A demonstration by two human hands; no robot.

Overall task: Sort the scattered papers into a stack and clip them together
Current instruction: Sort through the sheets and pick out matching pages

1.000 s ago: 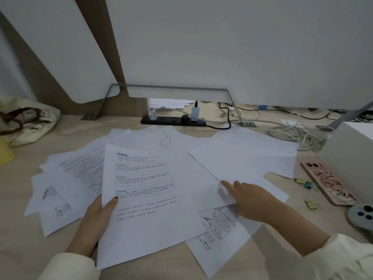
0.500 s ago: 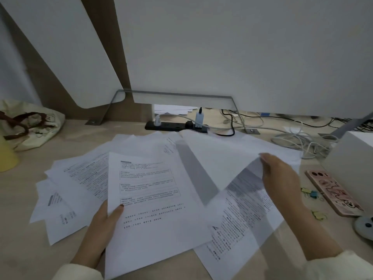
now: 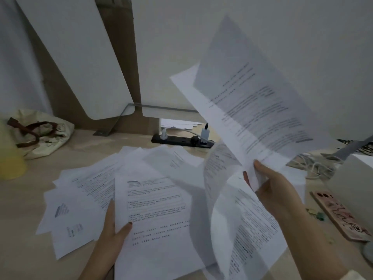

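Being pinched at the lower edge by the right hand (image 3: 276, 190), limp, light sheets (image 3: 252, 102) are held aloft; a printed page (image 3: 157, 219) is gripped at its side by the left hand (image 3: 115, 231). Other papers (image 3: 84, 190) are spread over the surface (image 3: 24, 249); edges are judged the best hold.

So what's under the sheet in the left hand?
More printed papers fan out from beneath the sheet that the left hand grips, lying on the desk. How many lie directly below is covered.
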